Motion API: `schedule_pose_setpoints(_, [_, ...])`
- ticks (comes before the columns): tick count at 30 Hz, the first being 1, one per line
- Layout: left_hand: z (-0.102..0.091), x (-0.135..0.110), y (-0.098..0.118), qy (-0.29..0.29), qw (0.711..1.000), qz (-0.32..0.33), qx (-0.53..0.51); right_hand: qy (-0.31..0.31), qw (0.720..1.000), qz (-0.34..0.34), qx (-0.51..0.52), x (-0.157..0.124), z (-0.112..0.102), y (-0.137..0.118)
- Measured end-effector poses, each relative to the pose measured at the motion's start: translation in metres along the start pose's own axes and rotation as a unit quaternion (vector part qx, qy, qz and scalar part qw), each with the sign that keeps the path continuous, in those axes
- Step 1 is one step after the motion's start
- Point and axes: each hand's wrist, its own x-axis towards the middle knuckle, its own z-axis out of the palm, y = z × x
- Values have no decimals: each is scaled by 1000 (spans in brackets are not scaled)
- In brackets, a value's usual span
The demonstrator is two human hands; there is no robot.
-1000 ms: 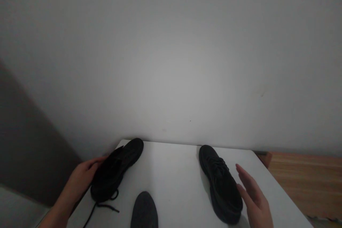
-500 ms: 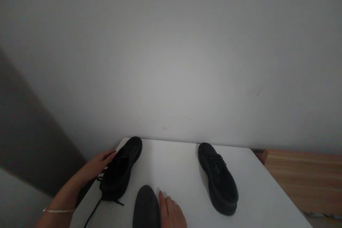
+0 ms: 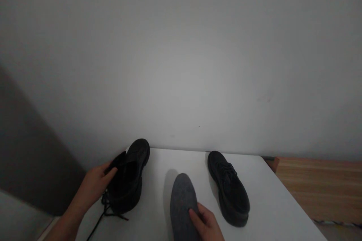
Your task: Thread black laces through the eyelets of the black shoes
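My left hand grips the tongue and side of a black unlaced shoe at the left of the white table, tipping it up a little. Its loose lace trails toward the table's front. My right hand pinches the heel end of a grey insole, which is lifted off the table at the middle front, its shadow behind it. A second black shoe lies flat at the right, toe toward the wall, untouched.
A plain grey wall rises directly behind the table. A wooden floor shows to the right, past the table's edge. To the left of the table a darker panel stands.
My right hand left the right shoe, crossed to the grey insole and has picked it up. My left hand has closed on the left shoe's tongue and tipped that shoe up.
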Motion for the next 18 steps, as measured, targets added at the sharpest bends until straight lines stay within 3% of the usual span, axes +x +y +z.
schedule_pose_setpoints(3, [3,-25,27,-6,999,-14,-45,69,975,101,183,-2,-35,-9])
schedule_pose_setpoints(7, [32,-64,64,-70,986,-36,-149,149,956,144,209,-13,-68,-24])
schedule_pose_setpoints(14, [119,-123,92,-70,967,-15,-244,103,988,-16,110,-34,-76,-57])
schedule_pose_setpoints(18, [144,-140,99,-67,979,42,-188,101,991,-81,-35,-36,-91,-63])
